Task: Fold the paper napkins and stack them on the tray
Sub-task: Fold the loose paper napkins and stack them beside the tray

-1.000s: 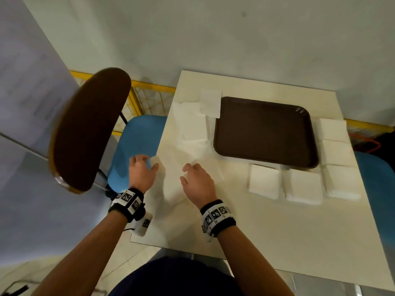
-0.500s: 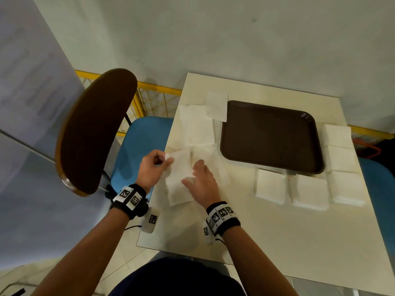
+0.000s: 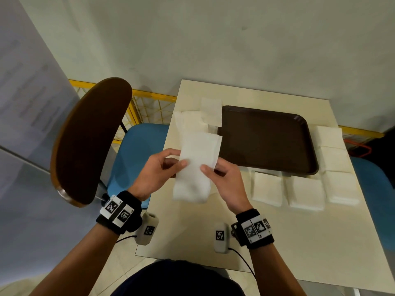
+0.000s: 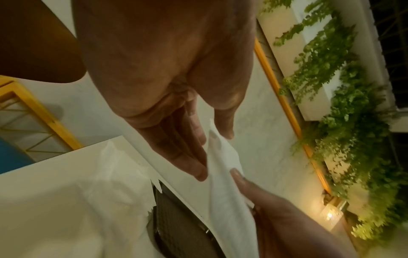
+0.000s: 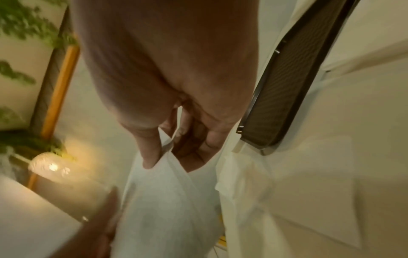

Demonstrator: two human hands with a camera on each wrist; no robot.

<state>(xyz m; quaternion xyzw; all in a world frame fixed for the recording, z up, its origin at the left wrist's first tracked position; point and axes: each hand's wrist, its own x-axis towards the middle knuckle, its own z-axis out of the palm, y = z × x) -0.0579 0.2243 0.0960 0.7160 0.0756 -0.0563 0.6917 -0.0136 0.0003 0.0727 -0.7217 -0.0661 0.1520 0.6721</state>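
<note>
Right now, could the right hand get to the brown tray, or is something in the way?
Probably yes. The right hand is beside the tray, whose near left corner lies just past its fingers with nothing between. But it is pinching the napkin together with the left hand.

A white paper napkin (image 3: 197,165) hangs doubled above the table's left edge; the brown tray (image 3: 267,139) lies bare, folded napkins (image 3: 305,193) along its near edge.

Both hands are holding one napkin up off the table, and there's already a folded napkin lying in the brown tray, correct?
Not quite. The left hand and right hand do hold one napkin up, but the brown tray has nothing in it, as the head view shows.
</note>
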